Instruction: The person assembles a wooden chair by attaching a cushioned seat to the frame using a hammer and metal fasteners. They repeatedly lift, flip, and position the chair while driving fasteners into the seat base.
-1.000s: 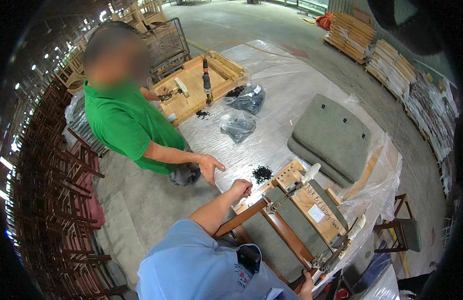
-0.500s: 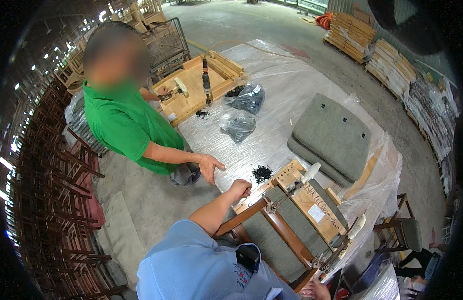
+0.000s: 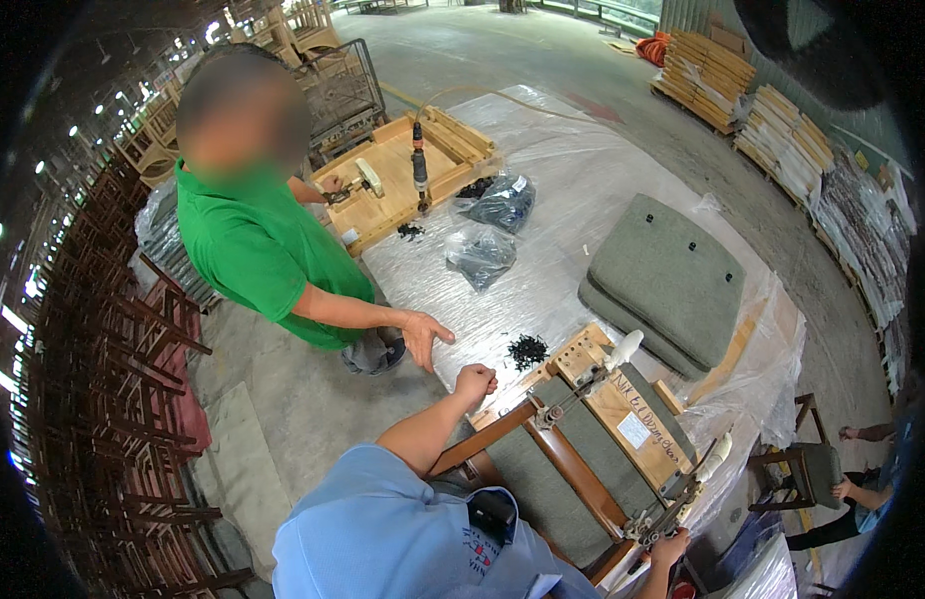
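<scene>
While L hand [image 3: 475, 384] is clenched, approx. 10 o'clock of brown wood frame [image 3: 577, 477] (view's 5 o'clock), R hand [image 3: 669, 549] at 4 o'clock beside metal clamp [image 3: 637, 527], can't tell grip. Blk pcs [image 3: 528, 351]: L hand's 2 o'clock.

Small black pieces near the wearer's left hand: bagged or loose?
Loose: the black pieces lie heaped on the wrapped table, with no bag around them.

The person's shirt [image 3: 372, 529] at six o'clock is light blue; the co-worker's shirt [image 3: 268, 245] at ten, green. Grey-green cushions [image 3: 667, 275] at three o'clock carry black spots [image 3: 692, 246]. The chair frame [image 3: 578, 471] at five is reddish brown, the small pieces [image 3: 528, 351] at four black.
</scene>
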### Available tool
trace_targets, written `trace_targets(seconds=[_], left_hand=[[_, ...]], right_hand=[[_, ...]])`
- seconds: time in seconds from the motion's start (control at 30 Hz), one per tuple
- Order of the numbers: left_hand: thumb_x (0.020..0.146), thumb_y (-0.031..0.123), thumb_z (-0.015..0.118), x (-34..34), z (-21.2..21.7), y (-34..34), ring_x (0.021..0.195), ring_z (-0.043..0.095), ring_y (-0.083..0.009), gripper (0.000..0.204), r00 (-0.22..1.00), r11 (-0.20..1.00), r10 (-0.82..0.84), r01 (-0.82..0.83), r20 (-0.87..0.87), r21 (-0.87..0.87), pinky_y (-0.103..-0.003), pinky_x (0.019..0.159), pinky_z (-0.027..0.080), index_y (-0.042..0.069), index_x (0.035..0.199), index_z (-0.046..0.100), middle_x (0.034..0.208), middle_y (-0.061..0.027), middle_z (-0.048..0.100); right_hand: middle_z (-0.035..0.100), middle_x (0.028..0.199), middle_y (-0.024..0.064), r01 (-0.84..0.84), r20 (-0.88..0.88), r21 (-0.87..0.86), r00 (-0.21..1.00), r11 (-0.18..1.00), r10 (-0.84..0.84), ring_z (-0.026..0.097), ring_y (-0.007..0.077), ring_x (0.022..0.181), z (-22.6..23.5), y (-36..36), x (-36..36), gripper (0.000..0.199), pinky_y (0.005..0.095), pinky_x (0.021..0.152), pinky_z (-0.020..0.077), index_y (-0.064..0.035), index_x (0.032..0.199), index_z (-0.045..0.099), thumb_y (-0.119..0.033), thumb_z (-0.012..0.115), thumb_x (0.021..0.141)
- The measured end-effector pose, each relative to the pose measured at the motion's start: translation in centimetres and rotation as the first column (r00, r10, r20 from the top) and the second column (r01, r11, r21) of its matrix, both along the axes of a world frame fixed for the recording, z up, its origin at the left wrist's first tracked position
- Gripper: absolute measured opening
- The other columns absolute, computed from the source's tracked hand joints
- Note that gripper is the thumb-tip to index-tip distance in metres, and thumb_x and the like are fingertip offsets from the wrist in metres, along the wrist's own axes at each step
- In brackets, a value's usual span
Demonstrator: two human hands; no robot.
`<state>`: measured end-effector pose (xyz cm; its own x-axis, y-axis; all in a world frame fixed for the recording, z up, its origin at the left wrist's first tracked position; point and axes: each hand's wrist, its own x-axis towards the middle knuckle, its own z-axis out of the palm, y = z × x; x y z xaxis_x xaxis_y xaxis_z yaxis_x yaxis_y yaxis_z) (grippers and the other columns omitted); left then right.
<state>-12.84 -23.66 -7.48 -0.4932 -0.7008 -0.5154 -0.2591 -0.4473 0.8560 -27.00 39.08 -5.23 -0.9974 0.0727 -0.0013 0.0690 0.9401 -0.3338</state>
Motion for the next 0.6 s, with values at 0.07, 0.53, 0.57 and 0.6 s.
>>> trace_targets(seconds=[0.07, 0.53, 0.57, 0.6], left_hand=[[0.091, 0.005, 0.064, 0.2, 0.4, 0.3, 0.061, 0.064, -0.0161, 0.012, 0.997, 0.992, -0.042, 0.05, 0.07, -0.118, -0.028, 0.053, 0.051, -0.005, 0.085, 0.068, 0.073, -0.0112, 0.067], [0.085, 0.013, 0.067, 0.8, 0.5, -0.5, 0.085, 0.069, -0.0366, 0.016, 0.943, 0.705, 0.02, 0.222, 0.333, -0.673, -0.04, 0.08, 0.054, 0.0, 0.091, 0.074, 0.091, -0.021, 0.072], [0.086, 0.013, 0.066, 1.2, 0.4, -0.4, 0.087, 0.068, -0.0377, 0.016, 0.941, 0.656, -0.018, 0.266, 0.338, -0.706, -0.041, 0.081, 0.053, 0.0, 0.092, 0.073, 0.093, -0.0216, 0.071], [0.087, 0.013, 0.065, 1.5, 0.3, -0.3, 0.089, 0.067, -0.0388, 0.016, 0.937, 0.603, -0.056, 0.306, 0.344, -0.737, -0.042, 0.082, 0.053, 0.0, 0.093, 0.073, 0.095, -0.0221, 0.07]], right_hand=[[0.058, 0.105, 0.0259, 0.023, 0.095, 0.05, 0.995, 0.999, -0.027, 0.056, 0.0455, 0.104, 0.1, -0.3, -0.5, 0.047, 0.0491, 0.09, 0.0457, 0.005, 0.109, 0.054, -0.019, 0.076, 0.075], [0.063, 0.106, 0.0358, 0.083, 0.326, -0.117, 0.945, 0.99, -0.041, 0.062, 0.0503, 0.103, -1.1, 0.3, -3.0, 0.041, 0.0496, 0.091, 0.047, 0.011, 0.108, 0.055, -0.017, 0.062, 0.079], [0.063, 0.108, 0.0345, 0.091, 0.323, -0.069, 0.944, 0.993, -0.064, 0.061, 0.0496, 0.105, -1.2, 0.5, -3.0, 0.046, 0.0499, 0.092, 0.0465, 0.0109, 0.11, 0.055, -0.021, 0.067, 0.08], [0.062, 0.11, 0.0332, 0.099, 0.319, -0.021, 0.944, 0.995, -0.087, 0.06, 0.0488, 0.108, -1.4, 0.4, -3.1, 0.051, 0.0501, 0.093, 0.0461, 0.0107, 0.113, 0.055, -0.024, 0.072, 0.08]])
